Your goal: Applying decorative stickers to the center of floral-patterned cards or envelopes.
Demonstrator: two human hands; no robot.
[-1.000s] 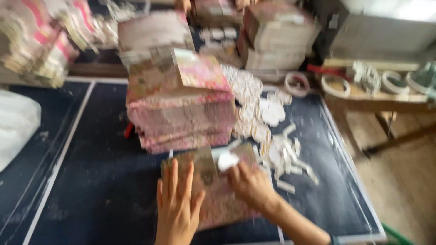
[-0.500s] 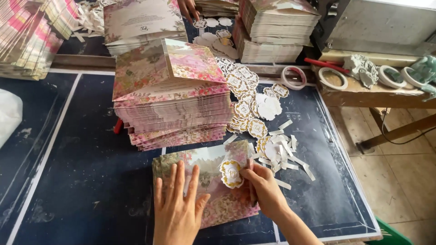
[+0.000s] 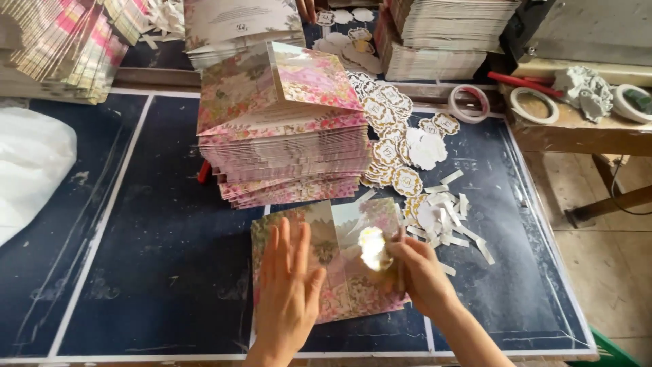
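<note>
Left hand (image 3: 288,289): near edge of the table (image 3: 136,272), fingers spread and flat, palm pressing down on the left half of a floral card (image 3: 333,265); grips nothing.

Right hand (image 3: 424,275): just right of the left, fingers curled, tips pinching a small scalloped label (image 3: 373,248) against the middle of the floral card. The label is blurred; its detail cannot be told.

Floral card: pink and green printed, lies flat near the table's near edge, a little right of centre, tilted slightly.

Table: dark blue mat with white ruled lines, scuffed.

White paper strips (image 3: 455,231): scattered loose just right of the floral card, toward the right edge.

Gold-edged labels (image 3: 394,146): a loose trail of scalloped cut-outs, some face down and white, running from the strips toward the far edge.

Stack of floral cards (image 3: 285,153): tall, at the table's centre just beyond the flat card; the top one lies folded and tented.

White plastic bag (image 3: 30,170): at the left edge.

Tape rolls (image 3: 502,105): two, at the far right corner, side by side.

Further card stacks (image 3: 441,34): beyond the far edge, several piles; another fanned pile (image 3: 61,47) at the far left corner.

Wooden bench (image 3: 584,132): right of the table, bearing crumpled grey material (image 3: 584,88).
</note>
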